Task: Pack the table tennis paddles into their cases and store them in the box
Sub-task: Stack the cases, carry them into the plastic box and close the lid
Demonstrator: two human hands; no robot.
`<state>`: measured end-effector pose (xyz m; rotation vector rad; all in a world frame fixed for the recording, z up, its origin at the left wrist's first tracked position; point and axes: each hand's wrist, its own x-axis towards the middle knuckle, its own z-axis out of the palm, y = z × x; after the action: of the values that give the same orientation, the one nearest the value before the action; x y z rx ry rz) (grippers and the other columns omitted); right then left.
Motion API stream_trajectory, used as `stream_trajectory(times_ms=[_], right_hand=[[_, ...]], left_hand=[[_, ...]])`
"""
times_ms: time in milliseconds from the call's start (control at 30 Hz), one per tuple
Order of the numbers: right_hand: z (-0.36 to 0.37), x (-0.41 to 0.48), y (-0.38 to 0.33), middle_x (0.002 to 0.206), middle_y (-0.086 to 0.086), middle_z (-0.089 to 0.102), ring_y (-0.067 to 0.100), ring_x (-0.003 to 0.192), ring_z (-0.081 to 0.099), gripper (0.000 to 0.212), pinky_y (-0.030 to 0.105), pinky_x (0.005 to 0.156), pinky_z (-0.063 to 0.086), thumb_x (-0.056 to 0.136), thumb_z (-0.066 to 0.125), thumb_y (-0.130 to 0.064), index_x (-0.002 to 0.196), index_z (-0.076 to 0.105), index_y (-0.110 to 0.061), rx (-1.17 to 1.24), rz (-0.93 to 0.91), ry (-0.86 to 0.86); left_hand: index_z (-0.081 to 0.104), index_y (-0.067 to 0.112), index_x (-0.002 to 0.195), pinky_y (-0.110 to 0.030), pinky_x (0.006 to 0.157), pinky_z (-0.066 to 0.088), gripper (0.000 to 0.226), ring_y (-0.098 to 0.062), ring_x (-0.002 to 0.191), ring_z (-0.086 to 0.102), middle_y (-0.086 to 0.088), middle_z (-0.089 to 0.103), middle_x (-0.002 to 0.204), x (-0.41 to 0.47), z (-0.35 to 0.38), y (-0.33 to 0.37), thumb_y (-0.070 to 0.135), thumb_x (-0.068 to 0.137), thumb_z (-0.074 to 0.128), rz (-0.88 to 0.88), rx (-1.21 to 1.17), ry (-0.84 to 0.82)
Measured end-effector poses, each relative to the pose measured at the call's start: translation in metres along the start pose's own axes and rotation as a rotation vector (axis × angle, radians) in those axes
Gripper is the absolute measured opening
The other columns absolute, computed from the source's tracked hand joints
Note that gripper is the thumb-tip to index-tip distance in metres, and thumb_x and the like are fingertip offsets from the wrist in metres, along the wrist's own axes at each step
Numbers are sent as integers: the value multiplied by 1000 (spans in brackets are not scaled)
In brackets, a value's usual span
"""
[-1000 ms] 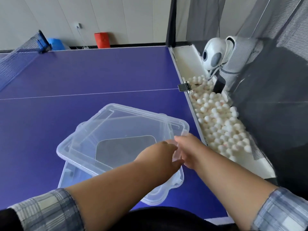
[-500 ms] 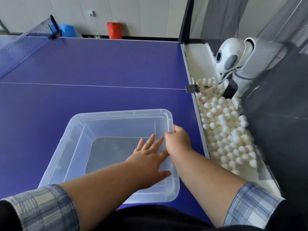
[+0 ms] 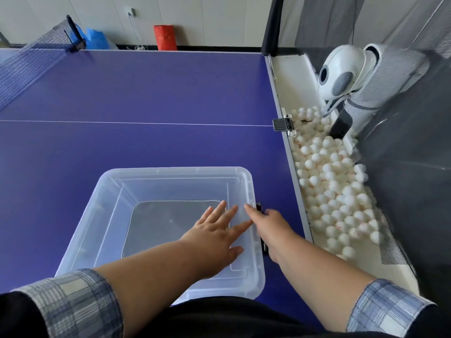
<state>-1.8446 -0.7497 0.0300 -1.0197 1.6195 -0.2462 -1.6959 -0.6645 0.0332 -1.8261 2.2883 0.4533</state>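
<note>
A clear plastic box with its translucent lid (image 3: 156,191) laid flat on top stands on the blue table tennis table (image 3: 146,93) near the front edge. My left hand (image 3: 214,235) rests flat on the lid's right part, fingers spread. My right hand (image 3: 271,220) is at the lid's right rim, index finger on top and the other fingers at a dark latch (image 3: 259,206) on the box's side. A grey shape shows dimly through the lid; no paddle or case is plainly seen.
Along the table's right edge runs a white trough holding several white balls (image 3: 336,191) and a white ball machine (image 3: 339,69). The net (image 3: 29,57) crosses the far left. A red container (image 3: 165,37) and a blue bag (image 3: 95,40) stand by the far wall.
The lid, tilted and askew a second ago, now lies flat and square on the box. My left hand spread flat on it; my right hand shifted to the right rim by the latch.
</note>
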Motion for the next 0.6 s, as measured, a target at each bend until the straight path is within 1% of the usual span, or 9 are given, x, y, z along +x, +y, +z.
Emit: stream_trajectory(times_ms=[67,100,200,233,300,333,433,533,600], right_hand=[[-3,-3,9,97,-8,66,11,83,60,50,27,59,39,84,62,-69,113,62,-27,43,-2,-80],[-4,-4,13,92,-8,67,9,80,60,42,27,57,40,86,63,-65,104,65,-27,50,-49,-63],[-2,-11,16,96,-9,72,11,85,67,33,30,64,52,87,69,-49,113,67,-28,25,-209,56],[-1,-14,16,102,-12,71,12,90,68,37,32,70,56,87,69,-47,120,64,-30,-1,-253,73],[2,-23,16,118,-17,59,14,108,64,51,29,79,51,87,68,-45,134,55,-33,-76,-330,95],[3,-25,16,120,-17,56,15,111,62,50,28,78,50,87,67,-43,135,54,-34,-85,-351,95],[3,-21,20,106,-13,70,11,95,67,24,27,72,55,86,67,-33,109,64,-41,1,-369,32],[6,-19,26,100,-23,63,-3,88,61,38,17,66,47,86,70,-25,110,53,-48,21,-389,-12],[9,-17,33,105,-26,63,-7,95,62,49,14,72,48,85,72,-20,119,52,-47,42,-415,-26]], left_hand=[[-12,46,152,-43,115,-20,61,-25,143,-35,0,-22,164,0,3,-1,60,100,15,5,8,1],[-11,45,152,-43,116,-20,60,-25,143,-35,0,-22,164,0,4,0,60,100,15,2,1,1],[-4,35,155,-43,120,-15,64,-20,144,-32,2,-16,165,1,2,2,59,100,17,-47,-35,-3],[-2,31,156,-44,121,-12,66,-21,146,-28,1,-13,166,2,1,3,58,99,17,-61,-37,-2],[0,26,156,-46,122,-5,66,-26,151,-15,-3,-4,167,2,-1,3,54,99,17,-61,16,28],[1,24,156,-47,122,0,66,-29,152,-7,-5,2,166,4,-3,4,50,98,19,-49,68,52],[0,34,153,-48,115,17,66,-32,144,17,-6,16,161,19,-15,3,46,95,29,-28,156,120],[-1,48,150,-53,114,20,65,-31,144,16,-4,4,163,33,-20,0,48,95,34,23,179,139],[1,50,151,-61,116,14,62,-31,149,6,-2,-6,165,34,-14,-2,49,97,31,72,184,145]])
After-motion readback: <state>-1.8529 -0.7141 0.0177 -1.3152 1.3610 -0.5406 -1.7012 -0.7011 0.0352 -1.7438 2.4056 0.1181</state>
